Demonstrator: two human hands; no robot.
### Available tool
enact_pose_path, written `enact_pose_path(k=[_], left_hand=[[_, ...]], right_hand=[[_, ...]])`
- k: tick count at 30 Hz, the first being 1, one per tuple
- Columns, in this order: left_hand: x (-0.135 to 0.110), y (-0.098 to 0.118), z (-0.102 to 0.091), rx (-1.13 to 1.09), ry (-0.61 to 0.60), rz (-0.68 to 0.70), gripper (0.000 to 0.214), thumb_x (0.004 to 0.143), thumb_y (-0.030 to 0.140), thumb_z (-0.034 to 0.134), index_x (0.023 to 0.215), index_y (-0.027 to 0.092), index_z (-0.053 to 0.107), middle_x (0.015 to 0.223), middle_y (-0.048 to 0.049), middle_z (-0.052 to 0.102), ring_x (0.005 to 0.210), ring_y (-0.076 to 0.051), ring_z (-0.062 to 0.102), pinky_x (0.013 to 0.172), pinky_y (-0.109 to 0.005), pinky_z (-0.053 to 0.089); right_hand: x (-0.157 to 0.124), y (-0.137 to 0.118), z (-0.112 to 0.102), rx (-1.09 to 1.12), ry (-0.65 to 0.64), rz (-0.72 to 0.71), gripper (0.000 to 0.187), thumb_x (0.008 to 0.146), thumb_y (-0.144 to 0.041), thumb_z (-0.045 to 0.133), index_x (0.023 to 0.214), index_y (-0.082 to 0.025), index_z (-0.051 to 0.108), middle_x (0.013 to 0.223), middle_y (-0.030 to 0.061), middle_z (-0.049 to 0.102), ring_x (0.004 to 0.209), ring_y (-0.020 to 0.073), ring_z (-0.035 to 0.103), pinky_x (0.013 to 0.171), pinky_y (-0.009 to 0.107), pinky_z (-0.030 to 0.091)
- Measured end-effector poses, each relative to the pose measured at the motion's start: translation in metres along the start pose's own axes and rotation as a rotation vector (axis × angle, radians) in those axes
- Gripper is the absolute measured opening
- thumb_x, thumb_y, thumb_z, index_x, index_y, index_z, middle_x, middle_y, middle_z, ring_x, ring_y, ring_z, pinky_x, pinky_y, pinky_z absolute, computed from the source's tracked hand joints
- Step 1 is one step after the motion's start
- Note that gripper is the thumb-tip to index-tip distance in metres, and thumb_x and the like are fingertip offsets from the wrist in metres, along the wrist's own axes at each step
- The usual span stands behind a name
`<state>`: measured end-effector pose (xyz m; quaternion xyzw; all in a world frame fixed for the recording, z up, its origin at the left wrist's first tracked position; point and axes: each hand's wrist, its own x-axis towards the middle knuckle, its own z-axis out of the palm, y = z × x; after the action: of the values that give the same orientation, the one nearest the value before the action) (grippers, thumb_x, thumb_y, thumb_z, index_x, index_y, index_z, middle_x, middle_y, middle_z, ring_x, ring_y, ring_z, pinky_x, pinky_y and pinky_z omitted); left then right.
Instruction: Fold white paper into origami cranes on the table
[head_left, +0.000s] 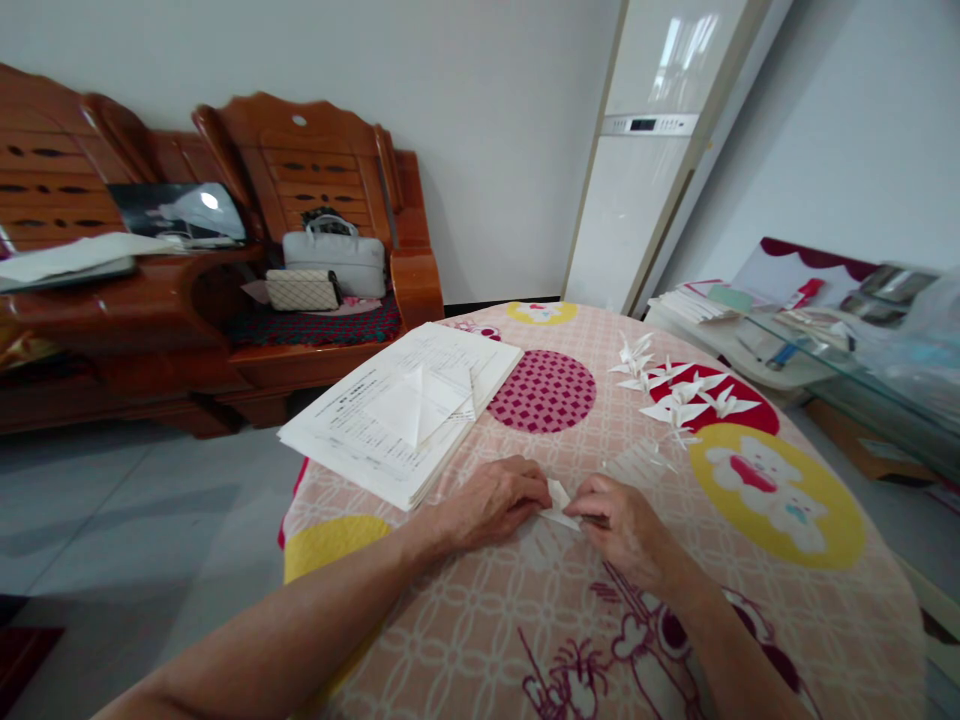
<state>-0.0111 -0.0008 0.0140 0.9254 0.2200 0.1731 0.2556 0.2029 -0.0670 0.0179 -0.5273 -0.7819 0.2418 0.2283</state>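
Note:
Between my hands, a small folded piece of white paper lies low over the round table. My left hand grips its left side, the fingers curled together. On its right side my right hand pinches the paper between thumb and fingers. Several folded white paper cranes stand at the right back of the table, beyond my right hand. To the left is a stack of printed sheets, with a creased white paper square on top.
A pink patterned cloth covers the round table. Wooden chairs stand back left, one bearing a grey handbag. A tall white air conditioner rises behind. At right, a glass-topped side table carries papers and assorted items.

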Motion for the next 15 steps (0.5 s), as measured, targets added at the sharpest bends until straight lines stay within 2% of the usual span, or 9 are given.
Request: enact_pose_path(k=[7, 11, 15], left_hand=[[0.0003, -0.0032, 0.0018, 0.023, -0.008, 0.029, 0.026, 0.083, 0.007, 0.052, 0.095, 0.021, 0.072, 0.102, -0.0035, 0.066, 0.096, -0.016, 0.058, 0.085, -0.025, 0.043], [0.0, -0.004, 0.0016, 0.04, -0.009, 0.059, 0.025, 0.085, 0.01, 0.052, 0.093, 0.022, 0.072, 0.104, -0.0041, 0.065, 0.097, -0.016, 0.059, 0.086, -0.025, 0.044], [0.0003, -0.0037, 0.0011, 0.052, -0.025, 0.103, 0.024, 0.087, 0.012, 0.05, 0.094, 0.021, 0.072, 0.109, -0.0053, 0.065, 0.099, -0.017, 0.06, 0.087, -0.026, 0.044]], right_hand=[[-0.003, -0.0033, -0.0016, -0.086, -0.039, -0.038, 0.033, 0.078, -0.001, 0.049, 0.08, -0.021, 0.075, 0.077, 0.0022, 0.059, 0.073, 0.0142, 0.056, 0.065, 0.023, 0.039], [-0.0037, -0.0038, 0.0, -0.143, -0.019, -0.008, 0.032, 0.081, -0.002, 0.047, 0.081, -0.019, 0.075, 0.076, 0.0028, 0.058, 0.071, 0.0141, 0.056, 0.064, 0.024, 0.039], [-0.0013, 0.0035, 0.0018, -0.09, 0.009, -0.02, 0.033, 0.083, -0.003, 0.047, 0.08, -0.02, 0.075, 0.075, 0.0034, 0.06, 0.07, 0.0137, 0.057, 0.062, 0.023, 0.04]])
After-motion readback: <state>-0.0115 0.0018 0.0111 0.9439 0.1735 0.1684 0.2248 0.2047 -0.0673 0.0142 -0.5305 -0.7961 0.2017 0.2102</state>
